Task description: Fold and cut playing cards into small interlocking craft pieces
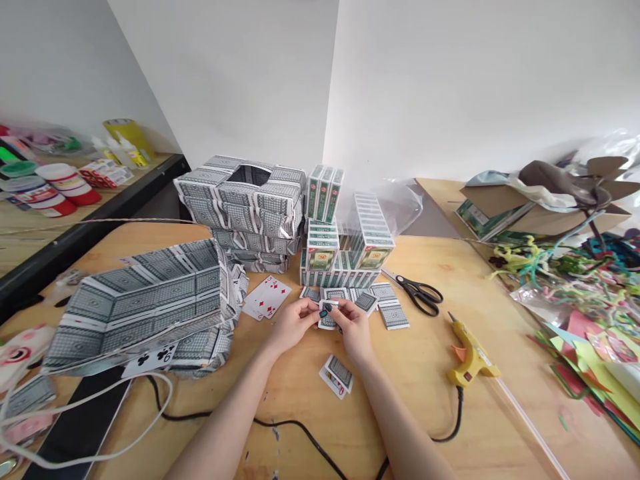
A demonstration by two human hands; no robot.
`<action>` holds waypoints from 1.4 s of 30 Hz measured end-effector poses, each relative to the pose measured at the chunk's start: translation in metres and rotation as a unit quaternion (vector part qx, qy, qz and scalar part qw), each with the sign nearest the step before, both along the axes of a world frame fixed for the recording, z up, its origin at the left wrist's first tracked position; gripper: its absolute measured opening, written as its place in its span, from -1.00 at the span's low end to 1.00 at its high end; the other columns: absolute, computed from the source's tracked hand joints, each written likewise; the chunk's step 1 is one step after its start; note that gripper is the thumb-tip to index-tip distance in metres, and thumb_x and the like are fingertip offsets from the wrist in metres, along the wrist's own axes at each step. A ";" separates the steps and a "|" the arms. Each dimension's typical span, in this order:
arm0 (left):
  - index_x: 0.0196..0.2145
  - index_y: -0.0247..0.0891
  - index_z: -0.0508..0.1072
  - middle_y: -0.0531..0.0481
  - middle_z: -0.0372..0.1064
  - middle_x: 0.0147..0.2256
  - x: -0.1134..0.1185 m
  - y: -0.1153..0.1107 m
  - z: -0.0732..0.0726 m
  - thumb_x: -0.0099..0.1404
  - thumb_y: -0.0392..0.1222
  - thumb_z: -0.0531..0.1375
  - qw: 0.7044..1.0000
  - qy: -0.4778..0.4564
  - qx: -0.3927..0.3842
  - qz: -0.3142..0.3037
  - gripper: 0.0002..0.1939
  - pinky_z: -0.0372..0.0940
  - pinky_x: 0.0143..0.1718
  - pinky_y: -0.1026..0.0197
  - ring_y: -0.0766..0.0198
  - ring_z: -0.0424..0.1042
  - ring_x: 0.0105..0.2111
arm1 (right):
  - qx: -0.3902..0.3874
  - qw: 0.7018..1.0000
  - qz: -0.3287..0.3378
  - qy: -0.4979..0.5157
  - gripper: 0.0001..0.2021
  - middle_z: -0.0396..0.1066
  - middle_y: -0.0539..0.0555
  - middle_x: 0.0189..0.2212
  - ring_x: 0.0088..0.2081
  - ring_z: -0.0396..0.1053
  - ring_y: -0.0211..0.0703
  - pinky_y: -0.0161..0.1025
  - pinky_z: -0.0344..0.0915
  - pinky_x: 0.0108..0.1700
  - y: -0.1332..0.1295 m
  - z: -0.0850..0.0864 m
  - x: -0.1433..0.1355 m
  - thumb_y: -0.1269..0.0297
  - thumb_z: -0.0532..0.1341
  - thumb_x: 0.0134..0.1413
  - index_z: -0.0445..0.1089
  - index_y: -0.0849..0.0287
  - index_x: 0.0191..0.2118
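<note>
Between my two hands is a playing card (327,323) with a patterned grey back. My left hand (296,325) pinches its left edge, and my right hand (354,327) grips its right side, thumb on top. Just behind my fingers lie several more cards (394,315), some joined in small folded pieces. A pair of cards (338,376) rests on the table below my right wrist. Face-up diamond cards (267,297) lie to the left of my left hand. Whether I hold one card or more, I cannot tell.
Boxed card decks (340,277) are stacked behind the hands. Box shapes built from cards (240,200) and a card-covered tray (150,307) stand left. To the right lie black scissors (423,293) and a yellow glue gun (470,353) with its cord. Coloured paper (595,360) sits far right.
</note>
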State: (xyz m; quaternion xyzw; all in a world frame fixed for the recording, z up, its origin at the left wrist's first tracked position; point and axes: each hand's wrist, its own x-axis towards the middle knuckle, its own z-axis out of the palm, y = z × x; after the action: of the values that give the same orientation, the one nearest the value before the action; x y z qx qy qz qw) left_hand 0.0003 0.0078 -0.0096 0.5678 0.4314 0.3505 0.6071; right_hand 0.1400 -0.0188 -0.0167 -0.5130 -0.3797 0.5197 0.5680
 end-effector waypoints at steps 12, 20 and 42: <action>-0.49 -0.29 0.33 0.08 0.32 -0.54 -0.001 0.000 -0.003 0.04 -0.12 0.20 1.000 -0.015 -0.017 -0.009 -0.82 0.27 -0.43 0.27 0.35 0.32 -0.51 | -0.002 1.000 0.010 0.029 -0.77 0.39 0.03 -0.50 -0.46 0.30 -0.20 -0.28 0.21 -0.40 -0.002 0.003 -0.001 0.15 0.28 -0.20 0.38 0.20 -0.40; -0.50 -0.30 0.31 0.09 0.30 -0.55 -0.001 -0.001 -0.001 0.07 -0.16 0.17 1.000 -0.014 -0.004 -0.022 -0.85 0.24 -0.44 0.29 0.37 0.31 -0.52 | -0.009 0.998 0.013 0.056 -0.80 0.34 -0.02 -0.56 -0.52 0.25 -0.26 -0.31 0.17 -0.45 -0.002 0.005 -0.002 0.19 0.29 -0.20 0.35 0.19 -0.45; -0.51 -0.31 0.32 0.10 0.30 -0.55 -0.005 -0.001 -0.001 0.04 -0.20 0.19 0.997 -0.064 -0.032 0.023 -0.87 0.22 -0.39 0.29 0.36 0.31 -0.50 | -0.022 0.998 0.066 0.001 -0.73 0.17 -0.10 -0.66 -0.66 -0.02 -0.39 -0.37 -0.09 -0.63 -0.003 0.006 0.001 0.07 0.21 -0.11 0.26 0.19 -0.51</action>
State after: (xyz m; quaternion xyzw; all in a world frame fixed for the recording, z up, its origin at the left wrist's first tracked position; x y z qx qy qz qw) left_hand -0.0045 0.0068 -0.0102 0.5144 0.4160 0.3858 0.6430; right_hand 0.1413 -0.0219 -0.0108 -0.4983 -0.4007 0.5651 0.5213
